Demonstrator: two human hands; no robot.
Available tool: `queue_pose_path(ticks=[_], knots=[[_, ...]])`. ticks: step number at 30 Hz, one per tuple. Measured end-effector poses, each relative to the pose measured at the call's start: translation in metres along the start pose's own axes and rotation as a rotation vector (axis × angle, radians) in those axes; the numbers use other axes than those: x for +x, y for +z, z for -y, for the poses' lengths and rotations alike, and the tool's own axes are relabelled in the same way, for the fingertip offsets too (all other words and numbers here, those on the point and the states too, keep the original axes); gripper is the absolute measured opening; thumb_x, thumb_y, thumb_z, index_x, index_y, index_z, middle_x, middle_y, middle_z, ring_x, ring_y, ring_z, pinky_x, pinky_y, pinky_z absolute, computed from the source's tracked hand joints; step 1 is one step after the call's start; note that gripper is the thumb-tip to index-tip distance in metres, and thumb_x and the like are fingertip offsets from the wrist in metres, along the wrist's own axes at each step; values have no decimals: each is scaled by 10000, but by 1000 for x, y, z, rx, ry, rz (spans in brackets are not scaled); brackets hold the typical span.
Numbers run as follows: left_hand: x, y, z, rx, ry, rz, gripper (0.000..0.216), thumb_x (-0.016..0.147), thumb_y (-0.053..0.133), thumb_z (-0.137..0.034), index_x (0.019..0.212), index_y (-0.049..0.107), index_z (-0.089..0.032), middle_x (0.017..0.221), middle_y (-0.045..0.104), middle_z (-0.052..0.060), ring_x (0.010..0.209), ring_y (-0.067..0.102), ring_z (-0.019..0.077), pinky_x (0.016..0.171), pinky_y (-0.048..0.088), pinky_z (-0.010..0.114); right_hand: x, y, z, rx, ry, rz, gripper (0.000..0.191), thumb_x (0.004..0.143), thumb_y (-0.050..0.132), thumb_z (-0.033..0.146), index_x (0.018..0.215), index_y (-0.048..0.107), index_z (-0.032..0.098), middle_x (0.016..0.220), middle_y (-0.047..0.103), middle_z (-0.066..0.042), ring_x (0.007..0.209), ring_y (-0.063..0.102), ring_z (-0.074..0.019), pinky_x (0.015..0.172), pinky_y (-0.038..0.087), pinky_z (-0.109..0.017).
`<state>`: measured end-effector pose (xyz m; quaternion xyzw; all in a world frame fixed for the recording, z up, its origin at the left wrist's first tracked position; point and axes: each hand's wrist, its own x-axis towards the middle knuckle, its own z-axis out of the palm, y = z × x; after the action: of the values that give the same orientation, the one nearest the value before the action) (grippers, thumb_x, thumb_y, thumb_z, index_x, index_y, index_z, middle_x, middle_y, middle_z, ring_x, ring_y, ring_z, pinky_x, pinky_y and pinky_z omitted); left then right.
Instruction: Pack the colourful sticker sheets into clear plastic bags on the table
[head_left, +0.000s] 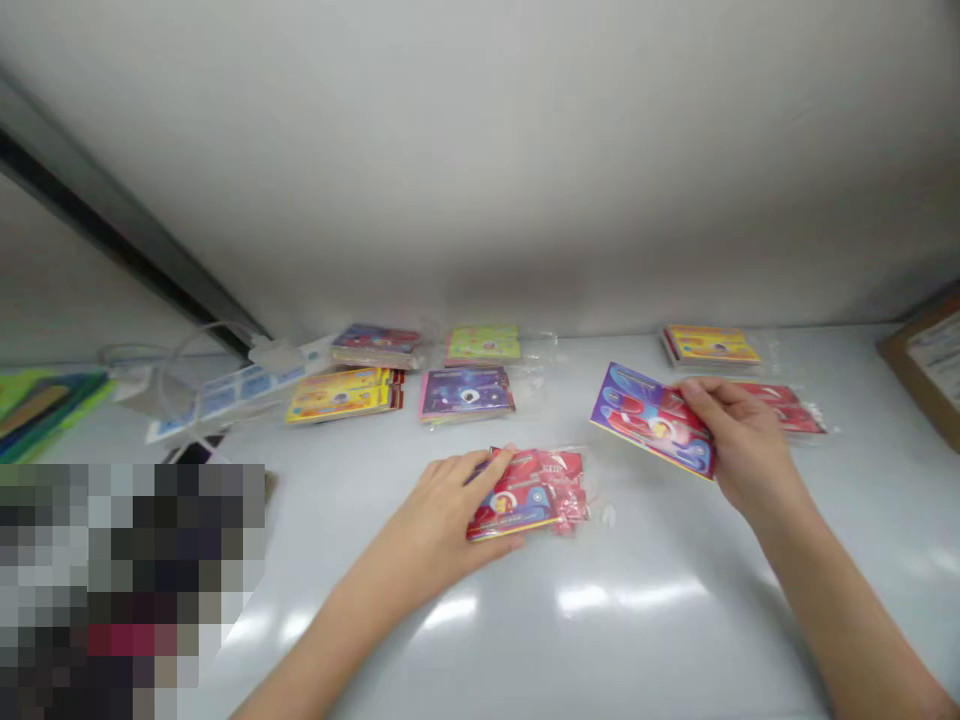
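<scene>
In the head view my right hand [739, 430] is raised at the right and pinches the edge of a purple, red and blue printed card [656, 422], thin like a booklet. My left hand [454, 500] lies at the middle of the table, closed round the left side of a similar red and blue card [521, 500]. Under and beside that card are red packets [566, 475] in clear plastic. Some of the red bag [799, 408] behind my right hand is hidden by it.
Along the back lie several bagged card stacks: a dark purple one [375, 342], a yellow one [341, 395], a green one [484, 343], a galaxy-patterned one [466, 393] and another yellow one [712, 345]. A cardboard box [919, 365] stands far right; a white cable [176, 365] lies left.
</scene>
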<state>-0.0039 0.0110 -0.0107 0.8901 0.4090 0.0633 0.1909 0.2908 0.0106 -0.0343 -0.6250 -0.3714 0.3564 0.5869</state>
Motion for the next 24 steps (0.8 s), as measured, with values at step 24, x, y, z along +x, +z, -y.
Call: queue_pose_path(ticks=[24], knots=[[-3,0,1,-29,-35,35,668,797,542,-485,1373,283,-266,1334,427,97,1164,426,273,962,356,421,-16,25,-4,-129,180,365,361,653,637,529,748,583,185,642,609,-9,544,555,-141,505,436,-248]])
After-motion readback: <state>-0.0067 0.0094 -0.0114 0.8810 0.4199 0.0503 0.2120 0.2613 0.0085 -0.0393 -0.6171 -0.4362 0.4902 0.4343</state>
